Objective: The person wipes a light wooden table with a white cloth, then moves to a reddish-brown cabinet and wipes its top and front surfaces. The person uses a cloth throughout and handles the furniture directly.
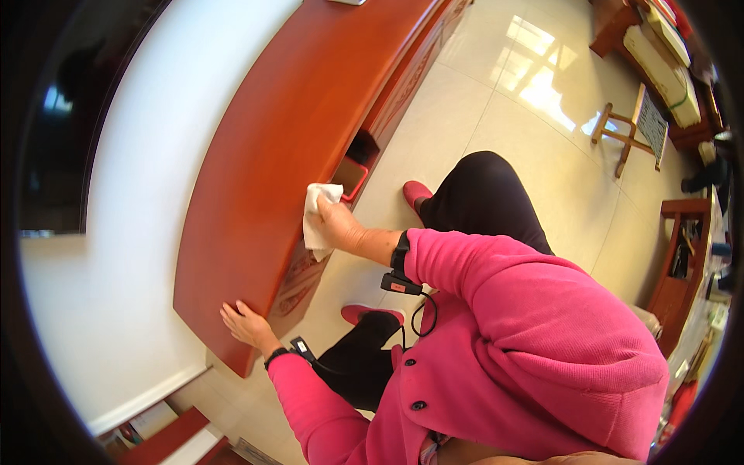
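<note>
A long reddish-brown wooden cabinet (pixel 273 139) with a polished top runs along the white wall. My right hand (pixel 337 224) grips a white cloth (pixel 317 232) at the cabinet's front edge, beside an open compartment; part of the cloth hangs over the edge. Flat on the top near the cabinet's near end rests my left hand (pixel 247 325), fingers spread, with nothing in it. Inside the open compartment a box with a pinkish-red rim (pixel 354 180) shows. Carved panels mark the cabinet's front.
A small folding stool (pixel 630 133) stands on the tiled floor at upper right, near wooden furniture with cushions (pixel 662 75). A dark screen (pixel 64 133) is on the wall at left. Low reddish furniture (pixel 168 436) stands at lower left.
</note>
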